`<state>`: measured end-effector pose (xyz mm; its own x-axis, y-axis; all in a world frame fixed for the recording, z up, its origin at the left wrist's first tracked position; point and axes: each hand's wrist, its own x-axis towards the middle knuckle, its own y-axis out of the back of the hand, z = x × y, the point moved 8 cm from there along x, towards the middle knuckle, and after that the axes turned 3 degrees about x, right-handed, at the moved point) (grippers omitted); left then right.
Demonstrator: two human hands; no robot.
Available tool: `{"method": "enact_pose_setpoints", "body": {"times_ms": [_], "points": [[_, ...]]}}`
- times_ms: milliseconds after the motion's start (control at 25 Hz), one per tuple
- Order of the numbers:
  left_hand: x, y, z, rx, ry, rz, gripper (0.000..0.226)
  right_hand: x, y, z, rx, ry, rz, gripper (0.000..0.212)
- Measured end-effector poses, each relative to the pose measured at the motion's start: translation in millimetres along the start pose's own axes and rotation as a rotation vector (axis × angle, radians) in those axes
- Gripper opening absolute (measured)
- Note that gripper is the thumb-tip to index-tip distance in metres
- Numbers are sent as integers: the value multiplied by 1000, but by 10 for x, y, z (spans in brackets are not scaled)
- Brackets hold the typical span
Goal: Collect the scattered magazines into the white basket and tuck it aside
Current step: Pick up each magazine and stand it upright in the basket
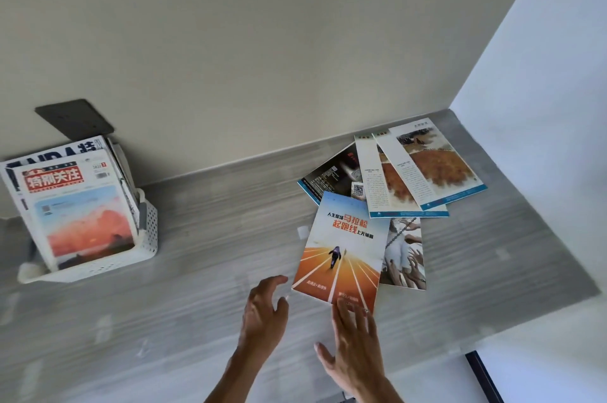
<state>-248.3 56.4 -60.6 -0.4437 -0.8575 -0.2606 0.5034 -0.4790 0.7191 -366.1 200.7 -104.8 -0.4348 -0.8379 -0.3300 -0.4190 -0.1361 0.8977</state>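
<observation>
Right hand point(353, 337) flat, fingers straight on near edge of runner-cover magazine point(341, 248). Left hand point(264, 310) open, hovering beside it. Other magazines point(423, 169) fanned behind. White basket point(144, 238) far left on grey counter point(213, 238), holding magazines.

bare tabletop point(210, 238) between white basket point(98, 258) and magazine pile point(387, 199), walls behind, right

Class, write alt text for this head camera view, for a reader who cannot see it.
Two open hands, left and right, reach for an orange-and-blue runner-cover magazine topping a fan of scattered magazines on a grey wood-grain tabletop. The right hand's fingertips touch its near edge. At far left, a white perforated plastic basket already holds upright magazines.
</observation>
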Motion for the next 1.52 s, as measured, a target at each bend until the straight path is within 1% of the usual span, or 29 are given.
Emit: {"method": "enact_pose_setpoints", "body": {"times_ms": [40,80,160,200,280,360,400,440,520,600,640,680,720,760,840,880,960,1000,1080,1120,1160,1200,1240,1280,1320,1360,1400,1440,1520], "points": [[-7,-14,-34,16,19,-11,35,-34,-39,-60,39,32,-27,82],[-4,-48,-76,46,33,-36,35,-16,-1,-58,99,48,-9,74],[-7,-217,-117,185,-5,-170,45,107,106,164,234,-44,9,59],[-37,-353,-122,268,-45,-283,54,172,188,354,330,-163,51,55],[-146,-622,-133,366,-104,-479,68,231,270,751,628,-489,120,46],[-235,-792,-191,435,-110,-583,68,258,198,938,1025,-747,107,41],[-265,-838,-226,482,-112,-613,66,282,130,953,1196,-830,84,35],[-280,-865,-251,534,-124,-632,65,304,101,940,1297,-878,60,25],[-270,-844,-260,587,-144,-646,64,346,70,863,1347,-885,34,10],[-226,-697,-226,480,-76,-611,56,421,48,613,1365,-793,-10,11],[-174,-579,-206,400,-32,-539,47,477,44,451,1355,-733,-38,13],[-119,-429,-193,346,-6,-431,35,523,54,299,1322,-694,-53,14],[-80,-265,-181,321,1,-311,25,563,66,183,1298,-682,-55,15],[-60,-124,-183,301,4,-225,20,603,60,123,1296,-703,-55,16],[-53,61,-224,230,6,-170,15,660,68,39,1329,-752,-28,14],[-59,140,-233,182,12,-165,12,688,140,9,1268,-723,19,14],[-33,339,-229,12,30,-124,7,730,400,-144,1004,-538,158,12],[-3,436,-189,-131,26,-111,10,715,536,-313,923,-417,223,13],[63,589,-51,-452,10,-181,39,601,715,-860,847,-145,254,21],[97,646,2,-577,20,-221,55,508,748,-1143,806,-14,256,18],[134,752,7,-666,45,-212,62,403,748,-1427,758,113,249,15],[166,905,-37,-731,86,-150,59,288,754,-1696,694,217,234,23],[190,1075,-117,-799,142,-55,46,193,739,-1927,643,332,226,31],[187,1252,-227,-857,193,51,27,129,725,-2108,621,442,189,34],[164,1444,-361,-885,213,148,15,98,695,-2253,607,555,148,34],[138,1652,-489,-868,200,222,18,97,702,-2359,581,635,125,35],[114,1823,-577,-857,168,237,22,148,708,-2366,564,659,137,36],[91,1978,-632,-845,117,215,24,255,721,-2319,595,611,145,40],[2,2256,-744,-823,10,109,29,569,747,-2235,756,404,144,54]]}}
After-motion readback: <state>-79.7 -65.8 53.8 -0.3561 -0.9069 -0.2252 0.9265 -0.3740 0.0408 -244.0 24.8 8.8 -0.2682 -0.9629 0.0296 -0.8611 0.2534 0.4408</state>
